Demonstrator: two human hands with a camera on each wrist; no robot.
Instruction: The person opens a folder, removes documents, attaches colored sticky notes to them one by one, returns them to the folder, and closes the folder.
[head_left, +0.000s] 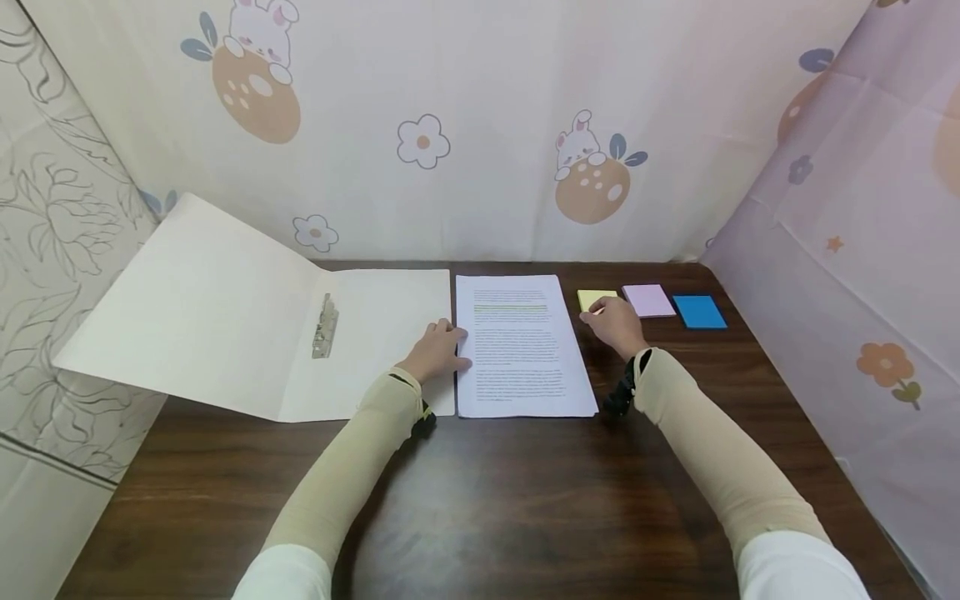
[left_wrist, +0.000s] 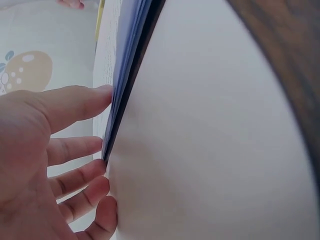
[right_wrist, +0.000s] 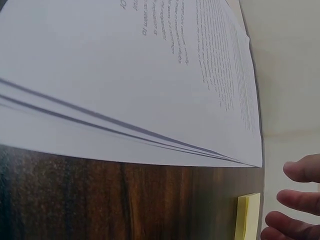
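A stack of printed paper [head_left: 517,346] lies on the table, a green highlighted line near its top. My left hand [head_left: 437,352] touches the stack's left edge with thumb and fingertips, over the right panel of an opened white folder [head_left: 382,308]. In the left wrist view, that hand's fingers [left_wrist: 75,150] are spread and loosely bent. My right hand [head_left: 617,327] is over a yellow sticky note pad [head_left: 594,297]. The right wrist view shows its fingers [right_wrist: 300,200] slightly bent and apart, with nothing between them, near the yellow pad [right_wrist: 247,217].
The folder's metal clip [head_left: 325,327] sits near its fold, and its cover [head_left: 187,308] leans up at the left. A lilac pad [head_left: 649,300] and a blue pad [head_left: 700,312] lie right of the yellow one. Patterned curtains [head_left: 495,150] stand behind the dark wooden table [head_left: 510,500].
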